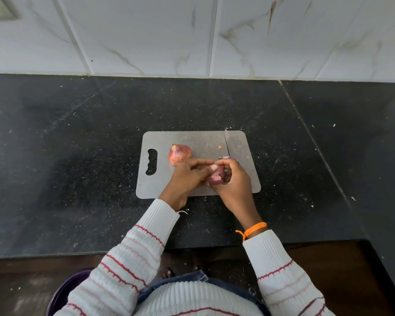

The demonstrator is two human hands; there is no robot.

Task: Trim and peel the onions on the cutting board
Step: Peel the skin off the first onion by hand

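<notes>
Matt grey cutting board (pixel 198 137) on speckled polished black stone counter (pixel 78 133); papery-skinned onion (pixel 179 153); glossy marbled wall tiles (pixel 146 35)

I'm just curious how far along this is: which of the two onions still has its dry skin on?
The onion lying free on the cutting board near its handle slot keeps its papery orange skin. The other onion, purple and glossy, is between both hands.

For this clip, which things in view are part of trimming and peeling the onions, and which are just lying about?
Part of the job:
peeled onion, held by left hand and right hand
unpeeled onion
knife
cutting board
onion scraps

Lying about:
purple bin on the floor
black countertop
tiled wall
</notes>
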